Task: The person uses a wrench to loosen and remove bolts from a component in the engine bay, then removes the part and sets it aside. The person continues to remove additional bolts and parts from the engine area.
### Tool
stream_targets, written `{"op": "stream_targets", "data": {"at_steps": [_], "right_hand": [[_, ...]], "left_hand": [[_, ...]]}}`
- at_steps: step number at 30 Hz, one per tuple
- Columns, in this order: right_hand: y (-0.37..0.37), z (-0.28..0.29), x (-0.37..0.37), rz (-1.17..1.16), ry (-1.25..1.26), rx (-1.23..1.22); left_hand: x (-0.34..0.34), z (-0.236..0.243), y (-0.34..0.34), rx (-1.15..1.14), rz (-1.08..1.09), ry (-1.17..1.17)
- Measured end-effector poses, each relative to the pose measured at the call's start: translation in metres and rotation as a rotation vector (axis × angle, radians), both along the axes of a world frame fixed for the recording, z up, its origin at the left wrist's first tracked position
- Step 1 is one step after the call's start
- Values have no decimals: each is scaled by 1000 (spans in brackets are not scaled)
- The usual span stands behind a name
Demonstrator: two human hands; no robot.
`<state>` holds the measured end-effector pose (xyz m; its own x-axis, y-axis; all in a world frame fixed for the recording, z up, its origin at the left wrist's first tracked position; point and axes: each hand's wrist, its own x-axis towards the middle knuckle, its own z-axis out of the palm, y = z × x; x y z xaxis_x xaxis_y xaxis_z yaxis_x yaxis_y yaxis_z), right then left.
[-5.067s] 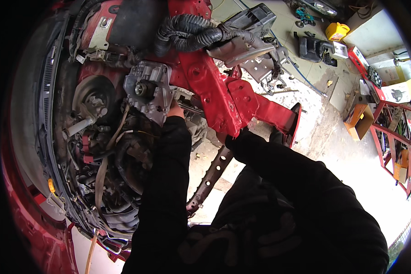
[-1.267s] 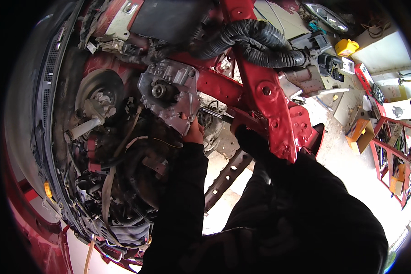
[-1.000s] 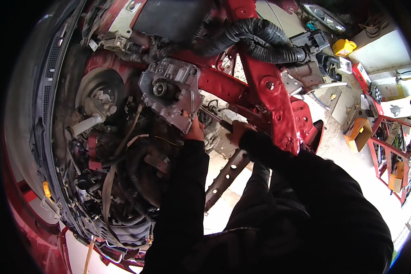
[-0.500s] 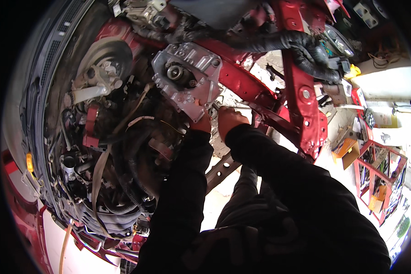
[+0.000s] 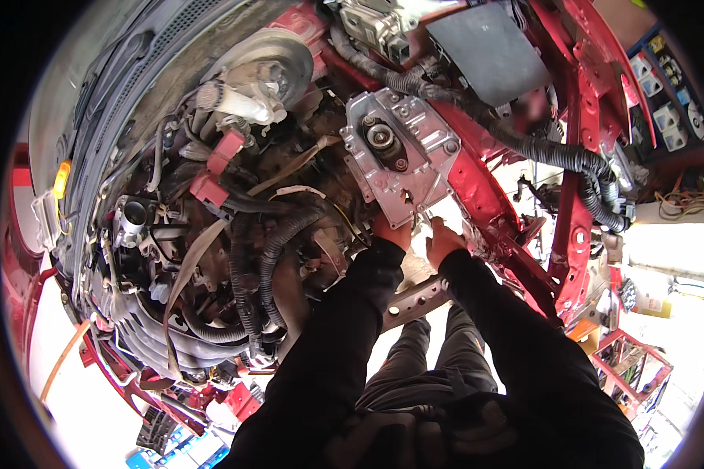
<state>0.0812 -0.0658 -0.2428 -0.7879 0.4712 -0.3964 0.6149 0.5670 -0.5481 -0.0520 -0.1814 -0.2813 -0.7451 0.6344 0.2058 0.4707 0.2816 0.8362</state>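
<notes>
A grey cast-metal housing (image 5: pixel 426 184) with a round opening and a dark shaft end inside it sits in the engine bay, against the red frame rail. My left hand (image 5: pixel 393 232) reaches up to the housing's lower edge and touches it there; its fingers are hidden underneath. Just to the right, my right hand (image 5: pixel 445 241) is closed at the same edge, fingers curled by a small part. What it grips, if anything, is too small to make out.
Left of my arms lie ribbed black hoses (image 5: pixel 278 262) and a hanging strap (image 5: pixel 192 273). A red frame rail (image 5: pixel 477 184) runs past the housing. A dark flat cover (image 5: pixel 489 55) is at the far side. A red rack (image 5: pixel 630 371) stands at right on the floor.
The view has shifted, so the housing and both hands sit farther right in the picture. A thin rod-like tool seen beside my right hand before is no longer plain. Both hands stay by the housing's lower edge.
</notes>
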Motion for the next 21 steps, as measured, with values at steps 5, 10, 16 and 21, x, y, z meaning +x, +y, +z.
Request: {"op": "stream_targets", "data": {"at_steps": [5, 10, 16, 21], "right_hand": [[-1, 100, -26, 78, -154, 97], [2, 66, -44, -21, -192, 125], [-3, -15, -25, -28, 113, 322], [-5, -57, -22, -79, 299, 445]], "left_hand": [[1, -11, 3, 153, 62, -66], [4, -4, 7, 161, 84, -23], [6, 7, 3, -75, 31, -56], [5, 14, 1, -75, -6, -69]]}}
